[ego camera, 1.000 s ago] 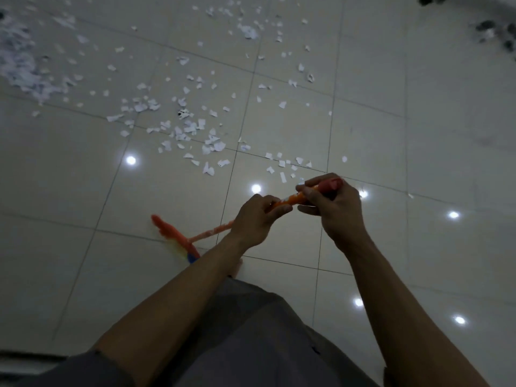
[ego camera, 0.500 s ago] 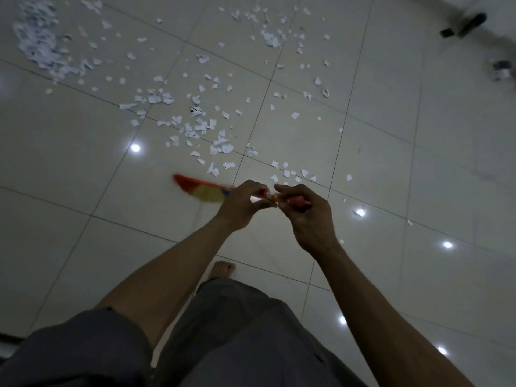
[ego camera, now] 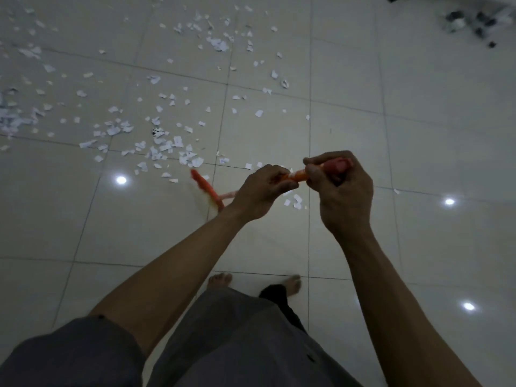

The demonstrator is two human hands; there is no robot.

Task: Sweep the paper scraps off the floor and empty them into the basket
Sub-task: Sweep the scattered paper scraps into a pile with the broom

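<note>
I hold an orange-red broom [ego camera: 208, 191] by its handle with both hands. My left hand [ego camera: 262, 188] grips the handle lower down, and my right hand [ego camera: 339, 185] grips its red top end. The broom's blurred head is low over the tiles, left of my left hand, at the near edge of the scraps. White paper scraps [ego camera: 167, 143] lie scattered over the pale tiled floor ahead and to the left. A denser heap of scraps [ego camera: 11, 118] sits at the far left edge. A few scraps [ego camera: 293, 201] lie just under my hands. No basket is in view.
My two bare feet [ego camera: 220, 280] stand on the tiles below my hands. Dark small objects [ego camera: 474, 20] lie at the far top right. Ceiling lights reflect as bright spots [ego camera: 121, 180] on the glossy floor.
The broom head swung from lower left up toward the scraps, then back down and right near my left hand. My right hand moved right and up along the handle's end.
</note>
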